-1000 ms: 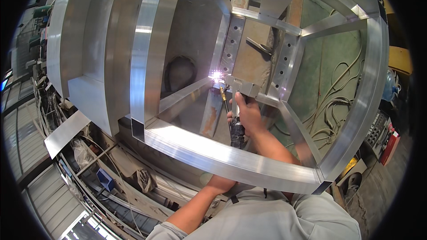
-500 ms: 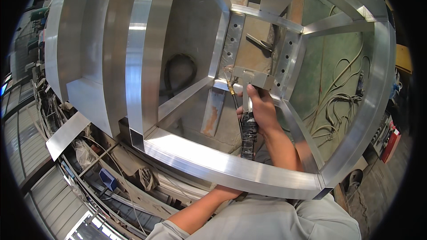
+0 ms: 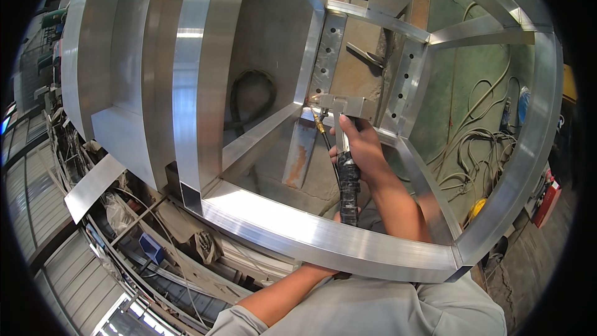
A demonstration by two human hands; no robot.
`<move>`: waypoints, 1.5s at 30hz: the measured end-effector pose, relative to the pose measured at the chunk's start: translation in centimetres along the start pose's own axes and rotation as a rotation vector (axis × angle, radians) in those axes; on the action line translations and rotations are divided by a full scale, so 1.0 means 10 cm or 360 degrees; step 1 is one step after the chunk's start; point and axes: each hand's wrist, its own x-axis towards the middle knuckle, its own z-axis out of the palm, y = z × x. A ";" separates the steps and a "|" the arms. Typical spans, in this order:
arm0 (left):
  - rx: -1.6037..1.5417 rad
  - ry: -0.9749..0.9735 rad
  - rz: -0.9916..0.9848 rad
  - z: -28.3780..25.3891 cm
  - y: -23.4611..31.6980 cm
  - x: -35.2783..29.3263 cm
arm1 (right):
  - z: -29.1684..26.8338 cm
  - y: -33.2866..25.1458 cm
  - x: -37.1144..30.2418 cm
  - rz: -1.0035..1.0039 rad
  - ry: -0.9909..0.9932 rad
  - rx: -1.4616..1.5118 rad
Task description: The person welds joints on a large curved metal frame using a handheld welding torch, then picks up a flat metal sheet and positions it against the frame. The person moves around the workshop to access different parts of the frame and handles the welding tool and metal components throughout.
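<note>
Your right hand (image 3: 365,149) is wrapped around a handheld tool (image 3: 349,177), its fingers closed on the grip with the thumb lying up along it toward the silver head (image 3: 354,107). The tool stands inside the open metal frame (image 3: 267,211), its head pointing left at the inner corner where a slanted bar (image 3: 264,134) meets the inner rails; a faint orange glow shows at the tip, though whether the tip touches the metal you cannot tell from here. Just below the head, a brass fitting (image 3: 319,123) leads into a thin black hose (image 3: 331,149), which runs down beside the taped black grip. Your left hand (image 3: 321,269) reaches beneath the near beam of the frame, close under the lower end of the tool; most of it is hidden by the beam, so you cannot tell whether its fingers are open or gripping anything. Beyond the tool head, two perforated strips (image 3: 326,50) line the inner opening, with a pale metal tool (image 3: 365,56) lying between them. A black hose loop (image 3: 252,96) lies on the floor to the left, and tangled cables (image 3: 466,149) spread over the green floor to the right. Outside the frame, a blue bin (image 3: 150,249) sits at lower left and a red box (image 3: 547,204) at far right.
</note>
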 end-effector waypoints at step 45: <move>-0.0470 -0.0100 -0.0084 0.16 1.00 -0.28 | 0.09 -0.13 0.04 0.0191 -0.0271 0.0998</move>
